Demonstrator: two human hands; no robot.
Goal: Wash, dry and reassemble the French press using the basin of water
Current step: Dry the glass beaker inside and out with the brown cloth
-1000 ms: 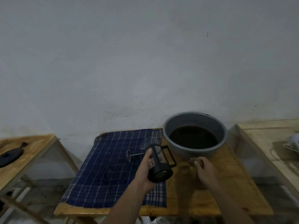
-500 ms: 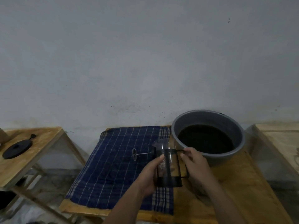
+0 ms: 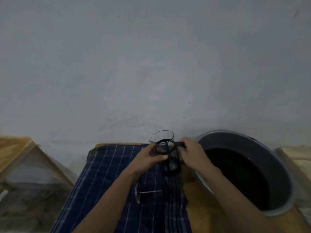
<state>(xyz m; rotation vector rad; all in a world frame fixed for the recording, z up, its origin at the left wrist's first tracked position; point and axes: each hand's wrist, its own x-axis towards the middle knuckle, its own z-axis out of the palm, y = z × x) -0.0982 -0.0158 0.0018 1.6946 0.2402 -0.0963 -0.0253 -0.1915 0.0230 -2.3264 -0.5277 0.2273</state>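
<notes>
I hold the French press carafe, a clear glass beaker in a black frame, upright and lifted above the blue checked cloth. My left hand grips its left side at the frame. My right hand grips the black handle on its right. The glass rim sticks up above the frame. The metal plunger rod with its filter disc lies on the cloth below my arms. The grey basin with dark water stands to the right.
The cloth and basin rest on a wooden table against a grey wall. A second wooden table stands at the left, another wooden surface at the right edge.
Both hands have raised the carafe higher and farther from me, over the cloth's back. The view has closed in; the plunger now lies nearer to me than the carafe.
</notes>
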